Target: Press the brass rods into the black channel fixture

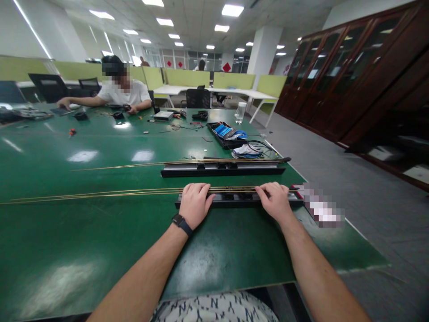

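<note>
The shirt (214, 308) of the person at work has dark letters on it, and N and Y can be read. A patch (323, 208) on the right end of the table is too blurry to read.

The table (100, 237) is green and shiny, with bright spots of light on it. The gold rods (161, 190) lie along the near black rail (234, 204), and poke out far to the left. The left hand (195, 205) rests over the rods and rail, fingers close together and thumb apart. The right hand (276, 201) touches the rods near their right end, with its thumb close to the pointing finger. One cannot tell if either hand pinches them.

Just behind is a far black rail (221, 171) with more thin rods (147, 164). Past that sits a black tray (224, 142) of blue things. Across the table, another person (134, 91) wears white. The room has a gray floor (368, 210), tall brown cupboards (321, 80) and green desk walls (234, 80).
</note>
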Action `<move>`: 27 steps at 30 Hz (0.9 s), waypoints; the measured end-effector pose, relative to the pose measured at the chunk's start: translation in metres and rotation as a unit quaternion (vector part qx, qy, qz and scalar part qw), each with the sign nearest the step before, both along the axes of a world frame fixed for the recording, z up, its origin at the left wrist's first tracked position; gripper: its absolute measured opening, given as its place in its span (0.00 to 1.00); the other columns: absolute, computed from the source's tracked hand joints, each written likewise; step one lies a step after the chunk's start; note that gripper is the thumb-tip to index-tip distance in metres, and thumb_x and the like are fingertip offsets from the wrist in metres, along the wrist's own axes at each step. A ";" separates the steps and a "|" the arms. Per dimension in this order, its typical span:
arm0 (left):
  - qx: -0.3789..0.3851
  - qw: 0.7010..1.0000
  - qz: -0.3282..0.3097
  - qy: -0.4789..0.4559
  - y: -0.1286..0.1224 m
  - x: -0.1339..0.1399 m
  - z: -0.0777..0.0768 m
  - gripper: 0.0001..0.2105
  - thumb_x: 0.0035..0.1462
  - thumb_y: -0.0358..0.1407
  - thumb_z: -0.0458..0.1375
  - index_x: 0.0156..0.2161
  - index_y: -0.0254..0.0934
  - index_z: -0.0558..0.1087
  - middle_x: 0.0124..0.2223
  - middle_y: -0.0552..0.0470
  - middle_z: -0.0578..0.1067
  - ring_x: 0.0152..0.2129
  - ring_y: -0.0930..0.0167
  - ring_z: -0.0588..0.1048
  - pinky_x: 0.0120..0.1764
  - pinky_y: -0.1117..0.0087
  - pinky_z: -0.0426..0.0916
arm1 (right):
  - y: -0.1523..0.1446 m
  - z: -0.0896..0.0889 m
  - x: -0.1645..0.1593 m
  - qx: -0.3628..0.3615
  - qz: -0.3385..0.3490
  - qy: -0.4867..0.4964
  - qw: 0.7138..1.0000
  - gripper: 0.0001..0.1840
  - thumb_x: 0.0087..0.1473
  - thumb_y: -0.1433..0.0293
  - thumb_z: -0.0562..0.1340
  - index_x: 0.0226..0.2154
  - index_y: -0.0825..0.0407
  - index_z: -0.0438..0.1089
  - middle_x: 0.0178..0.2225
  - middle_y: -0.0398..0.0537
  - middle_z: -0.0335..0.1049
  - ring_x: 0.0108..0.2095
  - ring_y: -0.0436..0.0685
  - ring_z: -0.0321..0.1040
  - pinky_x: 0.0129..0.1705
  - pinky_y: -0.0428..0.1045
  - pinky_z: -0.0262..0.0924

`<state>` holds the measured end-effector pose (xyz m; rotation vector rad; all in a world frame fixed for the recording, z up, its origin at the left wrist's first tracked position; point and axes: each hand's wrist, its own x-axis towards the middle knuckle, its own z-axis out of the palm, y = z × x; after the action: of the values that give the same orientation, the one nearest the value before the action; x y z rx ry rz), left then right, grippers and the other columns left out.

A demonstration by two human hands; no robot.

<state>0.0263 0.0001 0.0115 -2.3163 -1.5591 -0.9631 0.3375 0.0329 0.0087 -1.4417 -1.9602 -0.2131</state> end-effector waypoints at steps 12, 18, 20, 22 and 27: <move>-0.002 1.000 0.001 -0.004 0.000 0.000 -0.001 0.13 0.66 0.41 0.57 0.51 0.39 0.74 0.48 0.45 0.79 0.46 0.62 0.75 0.55 0.55 0.63 | -0.001 0.000 -0.002 0.007 0.000 0.005 1.000 0.18 0.65 0.55 0.56 0.31 0.48 0.71 0.32 0.46 0.75 0.37 0.57 0.67 0.47 0.57 0.46; -0.004 1.000 -0.001 -0.001 0.000 0.000 0.000 0.13 0.66 0.41 0.57 0.51 0.39 0.74 0.49 0.45 0.79 0.46 0.61 0.75 0.55 0.56 0.63 | -0.002 0.000 -0.002 0.005 0.000 0.003 1.000 0.19 0.66 0.57 0.56 0.29 0.48 0.71 0.30 0.45 0.74 0.36 0.57 0.67 0.47 0.56 0.46; -0.005 1.000 0.000 0.000 0.000 0.000 0.000 0.13 0.66 0.41 0.57 0.52 0.39 0.74 0.49 0.45 0.79 0.46 0.61 0.75 0.55 0.55 0.63 | -0.001 0.001 0.000 0.005 -0.005 0.003 1.000 0.18 0.65 0.57 0.57 0.28 0.49 0.71 0.29 0.45 0.74 0.36 0.57 0.66 0.47 0.56 0.46; -0.006 1.000 0.000 0.002 0.001 0.000 -0.001 0.13 0.67 0.42 0.57 0.52 0.39 0.74 0.49 0.45 0.79 0.46 0.61 0.75 0.55 0.55 0.63 | -0.001 0.001 0.001 0.008 -0.009 0.002 1.000 0.18 0.65 0.58 0.57 0.28 0.49 0.70 0.29 0.45 0.74 0.36 0.57 0.67 0.47 0.56 0.46; -0.006 1.000 -0.001 -0.002 0.001 0.000 -0.003 0.13 0.66 0.41 0.57 0.52 0.39 0.74 0.49 0.44 0.79 0.46 0.61 0.75 0.55 0.55 0.63 | -0.001 0.000 -0.001 0.014 -0.009 0.003 1.000 0.18 0.65 0.56 0.57 0.29 0.49 0.71 0.31 0.45 0.75 0.37 0.57 0.68 0.48 0.56 0.47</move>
<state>0.0260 0.0015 0.0085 -2.3249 -1.5687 -0.9629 0.3364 0.0320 0.0083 -1.4401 -1.9329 -0.2440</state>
